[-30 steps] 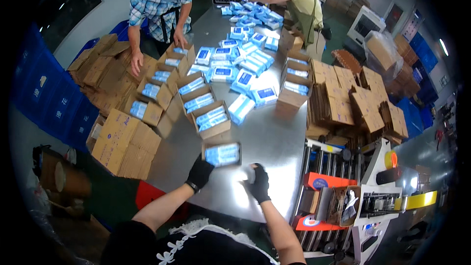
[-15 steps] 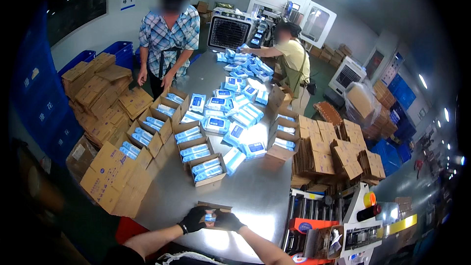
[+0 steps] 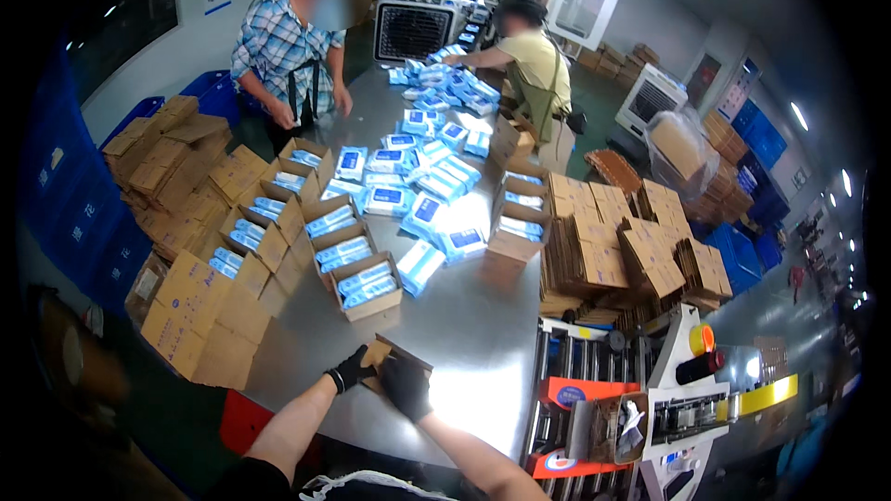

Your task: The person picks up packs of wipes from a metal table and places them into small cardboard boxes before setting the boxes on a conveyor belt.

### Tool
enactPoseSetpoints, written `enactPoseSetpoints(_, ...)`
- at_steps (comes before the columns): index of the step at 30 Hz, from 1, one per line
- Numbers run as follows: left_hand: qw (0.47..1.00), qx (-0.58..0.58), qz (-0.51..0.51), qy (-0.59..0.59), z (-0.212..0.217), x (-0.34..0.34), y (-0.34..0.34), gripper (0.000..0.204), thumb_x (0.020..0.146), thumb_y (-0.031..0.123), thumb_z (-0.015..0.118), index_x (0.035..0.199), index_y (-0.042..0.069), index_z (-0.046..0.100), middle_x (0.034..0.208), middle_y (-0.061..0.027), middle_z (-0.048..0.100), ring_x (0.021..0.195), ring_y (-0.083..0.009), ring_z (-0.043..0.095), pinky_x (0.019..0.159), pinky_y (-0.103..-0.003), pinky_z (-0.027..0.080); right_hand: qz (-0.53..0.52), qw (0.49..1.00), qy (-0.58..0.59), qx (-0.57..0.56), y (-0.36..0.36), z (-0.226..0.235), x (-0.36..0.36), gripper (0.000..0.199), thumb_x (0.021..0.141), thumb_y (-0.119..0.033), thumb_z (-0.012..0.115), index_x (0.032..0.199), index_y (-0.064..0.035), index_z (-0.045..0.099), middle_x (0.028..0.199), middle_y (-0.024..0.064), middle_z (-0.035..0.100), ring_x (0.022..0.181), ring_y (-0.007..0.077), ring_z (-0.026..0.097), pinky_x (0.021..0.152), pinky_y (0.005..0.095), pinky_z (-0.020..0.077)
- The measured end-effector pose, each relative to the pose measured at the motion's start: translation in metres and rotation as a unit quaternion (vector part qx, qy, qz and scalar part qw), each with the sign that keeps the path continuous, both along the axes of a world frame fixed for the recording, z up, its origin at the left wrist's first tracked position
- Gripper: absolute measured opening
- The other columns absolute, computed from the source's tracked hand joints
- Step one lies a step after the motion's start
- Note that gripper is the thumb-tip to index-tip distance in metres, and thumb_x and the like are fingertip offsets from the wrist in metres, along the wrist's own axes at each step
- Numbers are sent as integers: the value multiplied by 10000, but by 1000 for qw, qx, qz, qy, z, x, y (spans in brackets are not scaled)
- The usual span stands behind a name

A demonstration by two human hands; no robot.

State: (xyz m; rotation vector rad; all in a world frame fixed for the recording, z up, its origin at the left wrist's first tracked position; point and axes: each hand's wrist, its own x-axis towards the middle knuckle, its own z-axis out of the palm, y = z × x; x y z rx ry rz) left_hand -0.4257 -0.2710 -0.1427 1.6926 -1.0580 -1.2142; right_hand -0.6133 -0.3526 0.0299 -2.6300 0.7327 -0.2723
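Change vs a second ago: then the left hand [image 3: 351,372] held a blue-and-white pack up flat with the right hand [image 3: 406,386] apart from it; now no pack shows and both gloved hands are together on a small cardboard carton [image 3: 393,359] at the near edge of the steel worktop [image 3: 464,334]. Read: pack is likely inside and the hands are on the flaps, though the carton's inside is hidden. Left fingers curl round the carton's left corner; right fingers are spread flat over its top flap, holding it. Just ahead of the carton, an open box [image 3: 368,286] filled with packs, first of a row running up the left side. Loose packs [image 3: 422,213] are strewn mid-worktop, flat carton blanks [image 3: 603,250] stacked right, a taping machine [image 3: 668,399] at the right near edge. Two other people work at the far end. Nothing between hands and carton; the filled box just beyond crowds it.
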Motion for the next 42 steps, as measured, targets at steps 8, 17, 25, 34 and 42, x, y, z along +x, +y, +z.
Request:
enactPoseSetpoints(8,996,-39,-57,63,27,-137,-12,562,922,167,518,1418,46,281,1355,-131,456,1255,-229,449,1049,-327,349,-151,988,-24,6,24,-41,-103,659,792,-352,660,1344,-69,436,1342,93,483,1250,271,432,1100,502,207)
enactPoseSetpoints(17,945,19,-283,161,95,-248,-72,615,933,360,552,1423,70,319,1399,-141,419,1313,-254,384,1100,-365,286,-79,996,12,-31,-52,-72,-307,568,760,-217,626,1294,-93,477,1305,120,486,1216,316,448,1052,479,314)
enactPoseSetpoints(25,742,-2,256,-620,137,-1,-99,501,685,276,750,1119,93,578,1424,-207,330,1341,-414,239,1100,-585,150,-290,944,-92,126,-45,-33,-329,447,809,-191,587,1238,-80,530,1196,162,563,1136,334,518,980,459,406)
enactPoseSetpoints(34,886,-25,171,-431,125,7,22,281,693,351,718,703,81,643,808,-145,561,851,-368,537,716,-483,418,-67,985,-157,-5,-36,-19,-8,577,686,-426,737,1083,-35,586,1104,180,583,963,352,590,842,426,473)
enactPoseSetpoints(42,910,-55,-270,-309,161,36,51,450,739,544,677,783,100,619,799,-144,643,761,-338,638,673,-434,492,400,893,11,205,2,-55,70,371,793,-375,706,1013,-82,648,939,138,659,870,315,634,799,390,499)
